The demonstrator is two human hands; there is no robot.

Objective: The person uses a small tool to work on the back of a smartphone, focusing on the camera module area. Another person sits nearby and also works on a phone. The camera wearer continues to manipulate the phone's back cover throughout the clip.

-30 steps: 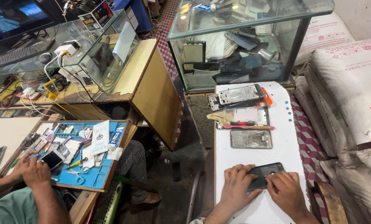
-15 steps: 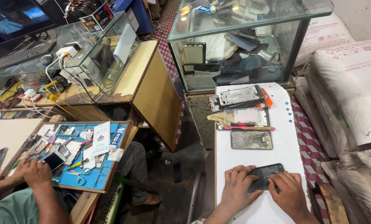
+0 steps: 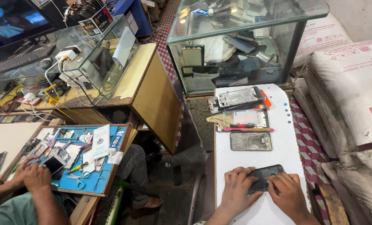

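A dark phone [image 3: 266,175] lies flat on the white table [image 3: 244,160] near its front edge. My left hand [image 3: 236,192] presses on the phone's left part with fingers spread over it. My right hand [image 3: 288,195] rests against its lower right edge, fingertips on the screen. Farther along the table lie a cracked phone panel [image 3: 250,141], a red-handled tool [image 3: 247,129] on a clear-cased part [image 3: 247,117], and a stripped phone frame [image 3: 238,98] over other phone parts.
A glass display case [image 3: 240,46] full of phones stands at the table's far end. White sacks [image 3: 352,87] are piled on the right. At left, another person's hands [image 3: 32,175] work over a blue mat [image 3: 96,179] strewn with parts and tools.
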